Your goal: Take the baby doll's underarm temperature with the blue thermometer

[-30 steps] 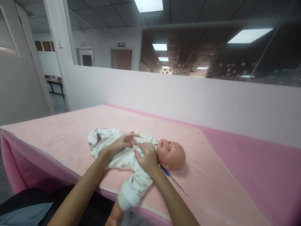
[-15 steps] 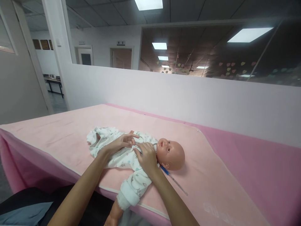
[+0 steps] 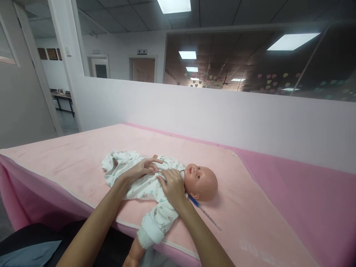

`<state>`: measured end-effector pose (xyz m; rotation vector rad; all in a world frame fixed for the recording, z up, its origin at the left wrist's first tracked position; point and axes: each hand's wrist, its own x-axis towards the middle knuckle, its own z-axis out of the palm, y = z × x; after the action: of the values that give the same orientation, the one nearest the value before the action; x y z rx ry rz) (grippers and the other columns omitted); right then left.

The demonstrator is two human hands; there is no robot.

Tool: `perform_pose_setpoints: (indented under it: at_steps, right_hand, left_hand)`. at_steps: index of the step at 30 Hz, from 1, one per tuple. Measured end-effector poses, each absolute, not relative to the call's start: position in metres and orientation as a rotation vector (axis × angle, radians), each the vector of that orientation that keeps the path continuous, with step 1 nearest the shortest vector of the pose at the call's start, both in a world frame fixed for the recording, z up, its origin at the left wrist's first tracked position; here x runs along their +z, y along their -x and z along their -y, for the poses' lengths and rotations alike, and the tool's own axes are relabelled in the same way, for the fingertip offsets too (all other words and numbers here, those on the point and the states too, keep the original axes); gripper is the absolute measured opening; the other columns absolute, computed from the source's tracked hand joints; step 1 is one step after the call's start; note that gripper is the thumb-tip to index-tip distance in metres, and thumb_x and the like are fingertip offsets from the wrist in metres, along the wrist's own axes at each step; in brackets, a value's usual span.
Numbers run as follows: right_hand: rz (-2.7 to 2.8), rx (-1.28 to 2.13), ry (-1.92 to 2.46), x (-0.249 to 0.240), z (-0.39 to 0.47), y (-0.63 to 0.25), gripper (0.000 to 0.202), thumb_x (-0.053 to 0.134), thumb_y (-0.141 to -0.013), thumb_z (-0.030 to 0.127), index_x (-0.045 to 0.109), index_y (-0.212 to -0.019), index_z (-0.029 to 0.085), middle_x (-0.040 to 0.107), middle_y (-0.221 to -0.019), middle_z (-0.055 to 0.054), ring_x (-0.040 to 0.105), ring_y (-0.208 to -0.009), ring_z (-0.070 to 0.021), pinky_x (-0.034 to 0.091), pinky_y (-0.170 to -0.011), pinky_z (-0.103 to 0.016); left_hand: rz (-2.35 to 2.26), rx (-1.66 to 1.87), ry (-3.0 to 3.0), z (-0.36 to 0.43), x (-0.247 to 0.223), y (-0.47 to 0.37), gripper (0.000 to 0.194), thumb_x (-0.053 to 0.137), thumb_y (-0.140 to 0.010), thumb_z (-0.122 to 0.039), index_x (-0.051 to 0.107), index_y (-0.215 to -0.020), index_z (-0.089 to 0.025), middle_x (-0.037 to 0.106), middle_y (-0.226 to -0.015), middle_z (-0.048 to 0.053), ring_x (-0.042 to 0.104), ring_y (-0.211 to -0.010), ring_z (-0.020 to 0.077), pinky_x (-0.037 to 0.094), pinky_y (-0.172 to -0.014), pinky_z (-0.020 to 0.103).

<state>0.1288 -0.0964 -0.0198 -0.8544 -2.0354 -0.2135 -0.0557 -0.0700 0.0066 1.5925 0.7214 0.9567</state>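
Observation:
A baby doll (image 3: 201, 182) lies on its back on the pink padded table, its head to the right and one arm hanging over the front edge. It wears a white printed outfit (image 3: 148, 189). My left hand (image 3: 143, 167) rests on the doll's front, fingers apart, the index stretched to the right. Beside it, my right hand (image 3: 172, 185) is on the chest near the neck, thumb and fingers closed on the outfit's cloth. A thin clear stick with a blue end (image 3: 207, 214) lies partly under the doll's shoulder.
The table's pink cover (image 3: 250, 222) reaches a white wall (image 3: 194, 111) with windows above it. A grey door (image 3: 25, 85) stands at the left. Beyond the doorway is a desk (image 3: 62, 96).

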Motion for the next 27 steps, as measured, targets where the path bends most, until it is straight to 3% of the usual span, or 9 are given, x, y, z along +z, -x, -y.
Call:
perform_pose_setpoints:
  at_steps: [27]
  right_hand:
    - [2.041,-0.179,0.854,-0.0196,0.0958,-0.1285,0.02,0.046,-0.087,0.035,0.06,-0.083,0.021,0.064,-0.078,-0.004,0.054,-0.074,-0.0175,0.036,-0.071,-0.03]
  left_hand:
    - [-0.692,0.951,-1.556,0.0694,0.0052,0.0567,0.048,0.068,-0.068,-0.02,0.056,-0.116,-0.02,0.068,-0.076,0.004,0.061,-0.078,0.0178,0.042,-0.079,0.03]
